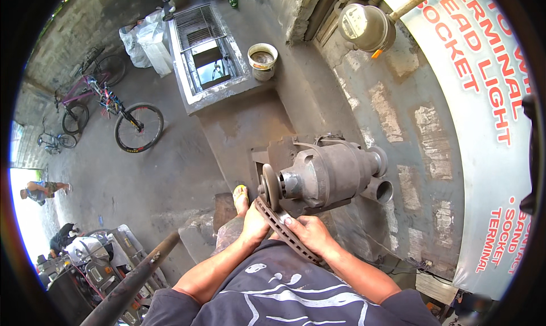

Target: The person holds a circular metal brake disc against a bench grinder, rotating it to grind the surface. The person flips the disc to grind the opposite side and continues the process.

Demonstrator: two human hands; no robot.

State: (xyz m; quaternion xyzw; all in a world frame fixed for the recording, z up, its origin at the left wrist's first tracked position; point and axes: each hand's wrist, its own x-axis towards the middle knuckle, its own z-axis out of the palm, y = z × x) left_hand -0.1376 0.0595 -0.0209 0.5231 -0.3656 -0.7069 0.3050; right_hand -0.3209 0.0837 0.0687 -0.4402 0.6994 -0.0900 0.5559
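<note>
Metal disc (282, 228): round, grooved rim, held edge-up against grinding wheel (269, 186) of bench grinder (330, 175). Left hand (253, 222): closed on disc's left edge. Right hand (310, 233): closed on disc's right side, fingers over rim. Grinder: grey motor on concrete stand (239, 133). Bucket (263, 60) beyond, bicycle (111, 113) far left.

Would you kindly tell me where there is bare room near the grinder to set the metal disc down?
Bare concrete floor lies open between the bicycle and the grinder's stand. Another flat patch sits between the grated tank and the grinder. It is crowded at the grinding wheel, where left hand and right hand hold the disc.
</note>
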